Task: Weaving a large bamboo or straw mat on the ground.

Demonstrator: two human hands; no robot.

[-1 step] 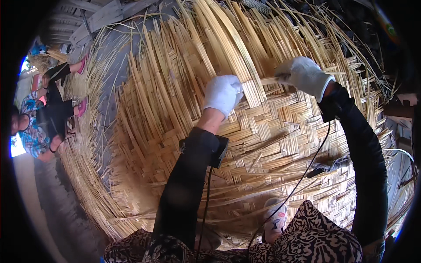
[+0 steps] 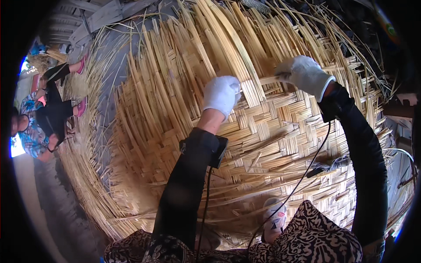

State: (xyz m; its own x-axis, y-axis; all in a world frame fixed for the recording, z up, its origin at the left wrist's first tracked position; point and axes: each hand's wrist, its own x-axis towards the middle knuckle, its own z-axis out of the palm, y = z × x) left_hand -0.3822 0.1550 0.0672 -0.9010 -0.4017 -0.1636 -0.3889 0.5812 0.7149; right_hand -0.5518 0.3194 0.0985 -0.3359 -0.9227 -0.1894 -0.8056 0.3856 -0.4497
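The large straw-coloured woven mat of flat reed strips (image 2: 280, 116) spreads in front of me, its near part interlaced, while many long loose golden strips (image 2: 162, 83) point away toward the far side. My right hand (image 2: 305, 75), in a white glove, is closed on a flat pale crosswise strip (image 2: 266, 80) that runs left to the broad pale lengthwise band (image 2: 239, 50). My left hand (image 2: 221, 94), also white-gloved, is curled just left of that band; I cannot tell whether its fingers grip anything. Almost nothing has changed since a moment ago: my left hand sits slightly lower and farther left, and the crosswise strip remains at the boundary between woven and loose strips, so I see no new crossing. A thin black cable (image 2: 302, 184) hangs from my right sleeve across the mat. At the left, another person (image 2: 48, 114) sits in black trousers.
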